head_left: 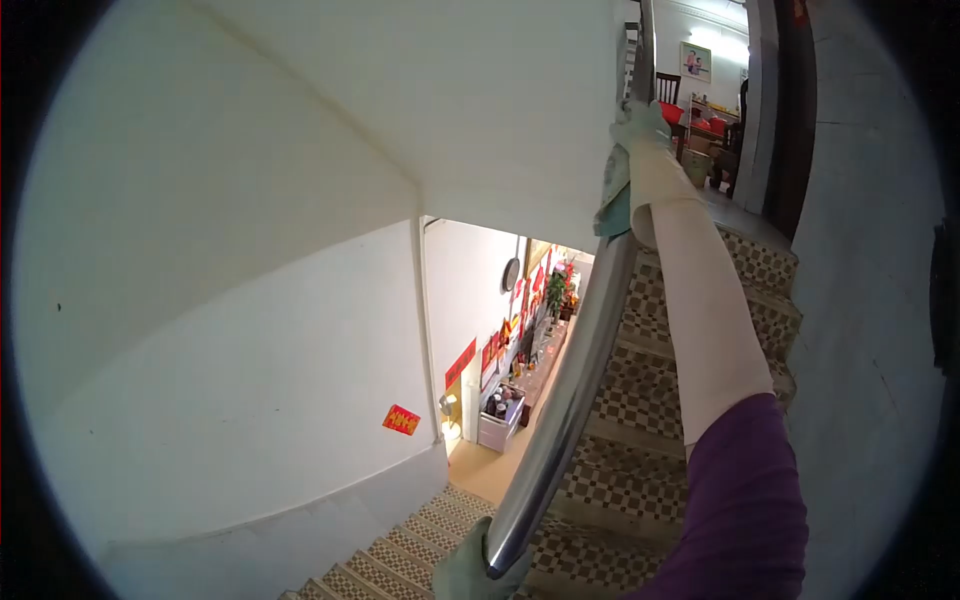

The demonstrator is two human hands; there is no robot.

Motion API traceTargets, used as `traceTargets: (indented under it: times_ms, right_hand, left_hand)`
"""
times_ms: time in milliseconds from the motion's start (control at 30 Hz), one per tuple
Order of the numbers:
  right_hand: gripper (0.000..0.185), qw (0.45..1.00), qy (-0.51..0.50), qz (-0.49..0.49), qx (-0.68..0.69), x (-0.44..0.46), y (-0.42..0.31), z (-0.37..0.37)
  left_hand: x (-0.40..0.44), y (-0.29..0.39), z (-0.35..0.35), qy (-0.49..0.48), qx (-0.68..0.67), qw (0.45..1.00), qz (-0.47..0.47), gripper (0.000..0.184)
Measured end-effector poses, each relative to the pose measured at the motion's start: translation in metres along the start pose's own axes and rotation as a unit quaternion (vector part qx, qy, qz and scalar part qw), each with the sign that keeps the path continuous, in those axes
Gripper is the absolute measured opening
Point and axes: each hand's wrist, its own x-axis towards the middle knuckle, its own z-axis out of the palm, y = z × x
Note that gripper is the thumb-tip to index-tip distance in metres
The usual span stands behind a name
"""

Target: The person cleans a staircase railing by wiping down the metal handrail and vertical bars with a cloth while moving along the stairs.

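Note:
A shiny metal handrail [572, 400] slopes up beside the stairs. At its upper part is my right hand [643, 124], in a pale glove, closed around the rail with a green cloth [613, 195] that hangs over the metal below the fingers. My right arm, in a purple sleeve, stretches up along the rail. Low in the view, my left hand [462, 568], also in a pale glove, is wrapped around the rail's lower end. Part of that hand is cut off by the bottom edge, and the rail covers some of its fingers.
Checkered tiled stairs [640, 390] climb on the right to a doorway with a table and chairs beyond. Another tiled flight [400, 550] descends on the left. A white wall [240, 400] bears a red paper [402, 419]. Below, a crate [500, 418] stands in a lit room.

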Motion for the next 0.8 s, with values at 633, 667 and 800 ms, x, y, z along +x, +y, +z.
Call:
traceTargets:
  times_ms: [633,667,800]
  right_hand:
    - [0.039,0.961,0.062,-0.265,0.052,-0.153,0.030,0.012]
    - [0.039,0.974,0.075,-0.209,0.034,-0.144,0.026,0.013]
    - [0.040,0.983,0.058,-0.174,0.019,-0.090,0.024,0.014]
  left_hand:
    - [0.003,-0.011,-0.007,-0.066,-0.032,0.997,0.026,0.067]
    - [0.003,-0.019,-0.004,-0.051,-0.056,0.996,0.053,0.063]
    - [0.006,-0.010,-0.010,-0.092,-0.102,0.990,0.010,0.070]
